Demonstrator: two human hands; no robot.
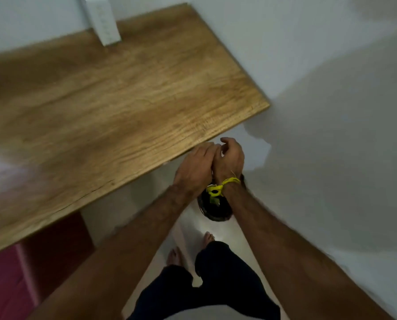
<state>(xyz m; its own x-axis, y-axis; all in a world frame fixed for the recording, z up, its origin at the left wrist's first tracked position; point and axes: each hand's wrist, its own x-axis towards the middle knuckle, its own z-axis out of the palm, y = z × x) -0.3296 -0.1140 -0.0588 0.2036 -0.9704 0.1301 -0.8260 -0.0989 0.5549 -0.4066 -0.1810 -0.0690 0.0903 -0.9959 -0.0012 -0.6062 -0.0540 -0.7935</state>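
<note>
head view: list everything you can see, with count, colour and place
table: one, brown wood, left and centre, against the wall
wall strip: one, white, upright on the wall behind the table
bin: one, dark, round, on the floor below the hands
red thing: one, red and pink, bottom left below the table; too blurred to name
floor: pale, bottom centre
wall: white, right and top
trousers: one pair, dark, bottom centre
feet: two, bare, on the floor
wristband: one, yellow, on the right wrist
left hand: one, at the table's near edge, against the right hand
right hand: one, fingers curled, above the bin
</note>
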